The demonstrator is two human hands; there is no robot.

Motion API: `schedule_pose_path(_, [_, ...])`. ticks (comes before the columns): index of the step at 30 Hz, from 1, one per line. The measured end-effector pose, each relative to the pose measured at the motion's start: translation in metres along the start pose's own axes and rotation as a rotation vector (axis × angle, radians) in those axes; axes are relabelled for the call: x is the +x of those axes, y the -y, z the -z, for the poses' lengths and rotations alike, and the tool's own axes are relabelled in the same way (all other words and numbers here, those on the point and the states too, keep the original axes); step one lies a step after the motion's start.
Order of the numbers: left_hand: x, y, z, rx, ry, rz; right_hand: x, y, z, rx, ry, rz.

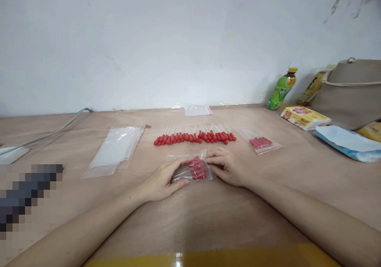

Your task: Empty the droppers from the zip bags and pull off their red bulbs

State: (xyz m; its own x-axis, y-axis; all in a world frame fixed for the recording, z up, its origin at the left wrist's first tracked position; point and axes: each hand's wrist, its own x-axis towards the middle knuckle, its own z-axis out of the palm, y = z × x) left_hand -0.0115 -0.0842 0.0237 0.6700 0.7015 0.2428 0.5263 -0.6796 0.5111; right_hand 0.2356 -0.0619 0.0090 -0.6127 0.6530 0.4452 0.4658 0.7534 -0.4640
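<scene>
A clear zip-lock bag [182, 173] lies on the table in front of me with several red-ended sticks [197, 168] inside. My left hand [165, 180] grips its left end, thumb at the near edge and fingers over the far edge. My right hand [226, 166] has its bent fingers on the right end, by the zip strip; the fingertips are partly hidden by the plastic. Just beyond the bag, a row of loose red-ended sticks [195, 137] with thin, pale, pointed shafts lies with the red ends towards me.
A filled zip-lock bag [259, 142] lies to the right. Flat zip-lock bags [114, 148] are stacked at left, another white packet [198, 110] by the wall. A green bottle [282, 89], tissue pack [305, 117], blue pack [348, 143] and grey bag [351, 92] stand right. A cable [56, 131] runs left.
</scene>
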Motion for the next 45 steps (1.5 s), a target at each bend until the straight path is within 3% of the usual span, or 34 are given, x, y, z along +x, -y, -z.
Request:
schedule_pose_path(5, [-0.001, 0.001, -0.002, -0.007, -0.018, -0.024, 0.003, 0.006, 0.005, -0.174, 0.086, -0.193])
schedule_pose_path(10, [0.001, 0.003, -0.005, -0.006, -0.05, -0.05, 0.002, 0.013, 0.008, -0.121, 0.207, -0.172])
schedule_pose_path(15, [0.002, 0.001, -0.004, -0.005, -0.042, -0.019, 0.001, 0.014, 0.007, 0.042, 0.15, -0.174])
schedule_pose_path(21, [0.003, -0.001, -0.004, 0.006, 0.007, 0.032, -0.001, 0.017, 0.005, 0.078, 0.132, -0.092])
schedule_pose_path(27, [0.003, 0.0, -0.004, -0.004, 0.019, 0.051, -0.001, 0.012, 0.001, 0.227, -0.007, -0.09])
schedule_pose_path(30, [0.002, 0.0, -0.003, -0.003, 0.022, 0.064, -0.003, 0.006, 0.003, 0.529, -0.013, -0.202])
schedule_pose_path(37, [0.0, 0.001, -0.003, 0.022, 0.005, 0.092, -0.012, -0.008, 0.018, 1.111, -0.053, -0.69])
schedule_pose_path(42, [0.0, 0.002, -0.004, 0.027, 0.01, 0.078, -0.011, -0.01, 0.018, 1.193, -0.068, -0.785])
schedule_pose_path(45, [0.0, 0.002, -0.004, 0.023, 0.011, 0.065, -0.011, -0.014, 0.033, 1.073, -0.049, -0.709])
